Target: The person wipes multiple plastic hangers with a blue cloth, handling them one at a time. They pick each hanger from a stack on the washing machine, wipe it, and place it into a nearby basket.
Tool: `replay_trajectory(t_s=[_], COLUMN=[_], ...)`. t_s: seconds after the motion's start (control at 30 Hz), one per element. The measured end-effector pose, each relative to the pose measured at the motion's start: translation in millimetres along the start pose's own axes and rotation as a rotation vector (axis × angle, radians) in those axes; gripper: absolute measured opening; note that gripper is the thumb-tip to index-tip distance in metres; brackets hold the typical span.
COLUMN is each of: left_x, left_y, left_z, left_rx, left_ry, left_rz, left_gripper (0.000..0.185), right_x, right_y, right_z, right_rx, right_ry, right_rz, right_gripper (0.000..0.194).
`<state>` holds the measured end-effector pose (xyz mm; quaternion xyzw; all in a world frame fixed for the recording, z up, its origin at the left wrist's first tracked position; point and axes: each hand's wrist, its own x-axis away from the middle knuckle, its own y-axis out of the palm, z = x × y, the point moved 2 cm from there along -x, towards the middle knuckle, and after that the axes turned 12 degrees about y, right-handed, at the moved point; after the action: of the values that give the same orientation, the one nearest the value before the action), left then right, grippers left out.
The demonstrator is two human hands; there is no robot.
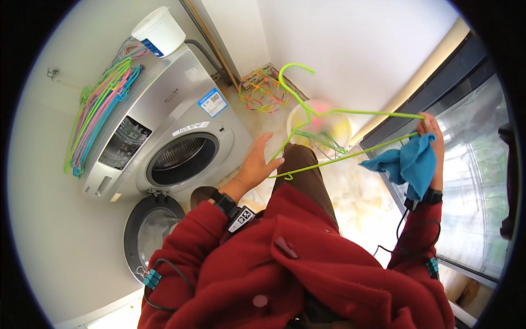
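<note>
My right hand [431, 127] grips one end of a lime-green clothes hanger [353, 154] and a crumpled blue cloth [415, 160], which hangs below the fingers. The hanger stretches out to the left, its hook pointing away from me. At its other end is my left hand [259, 162], fingers spread and thumb close to the hanger's corner; whether it touches the hanger is unclear. Beyond the hanger, a pale round tub [343, 109] on the floor holds a few blue-green hangers [322, 142].
A silver front-load washing machine [176, 98] stands at the left, its round door [137, 236] swung open. On it are many coloured hangers [102, 111] and a white bucket [166, 35]. A colourful openwork ball [263, 92] lies near the corner. Glass panels [464, 177] stand at the right.
</note>
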<state>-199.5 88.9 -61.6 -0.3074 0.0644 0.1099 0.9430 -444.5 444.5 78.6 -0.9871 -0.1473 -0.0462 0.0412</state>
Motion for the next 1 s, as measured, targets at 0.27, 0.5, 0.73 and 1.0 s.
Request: replay_trajectory(t_s=[0.27, 0.5, 0.73, 1.0], left_x=[33, 45, -8, -45], left_y=[5, 3, 40, 92], left_z=[-1, -1, 3, 7], left_rx=[0.588, 0.821, 1.008, 1.23], left_ry=[-0.404, -0.696, -0.747, -0.708], left_rz=[-0.391, -0.378, -0.254, -0.168], left_gripper=[0.029, 0.022, 0.026, 0.024], right_x=[-48, -63, 17, 76], right_y=[2, 38, 119, 159], right_z=[117, 220, 153, 114], right_rx=[-0.232, -0.018, 0.472, 0.75], right_ry=[0.329, 0.387, 0.069, -0.271], right_rz=[-0.292, -0.019, -0.48, -0.618], right_gripper=[0.033, 0.045, 0.038, 0.03])
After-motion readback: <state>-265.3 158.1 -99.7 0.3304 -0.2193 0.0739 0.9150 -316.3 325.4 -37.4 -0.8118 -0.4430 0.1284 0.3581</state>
